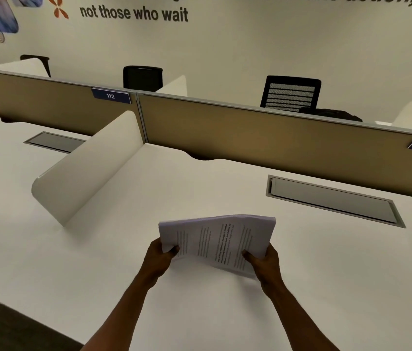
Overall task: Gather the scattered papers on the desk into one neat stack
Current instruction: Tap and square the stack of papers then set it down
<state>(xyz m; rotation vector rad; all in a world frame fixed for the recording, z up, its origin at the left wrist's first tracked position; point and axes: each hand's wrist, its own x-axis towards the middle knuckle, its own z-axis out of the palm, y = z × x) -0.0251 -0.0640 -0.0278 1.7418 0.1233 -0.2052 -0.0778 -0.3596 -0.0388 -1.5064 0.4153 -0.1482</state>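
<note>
Both bare forearms reach forward over the smooth white desk (326, 274). The left hand (160, 253) pinches the left edge of the stack of white printed paper sheets (217, 241), thumb on top; the right hand (267, 262) grips the near right corner the same way. The stack is held above the desk centre, bowed upward in the middle (its lines of text run sideways and are blurred). Beyond lie a recessed grey metal cable hatch (331, 200) and a curved white divider panel (91, 168).
</note>
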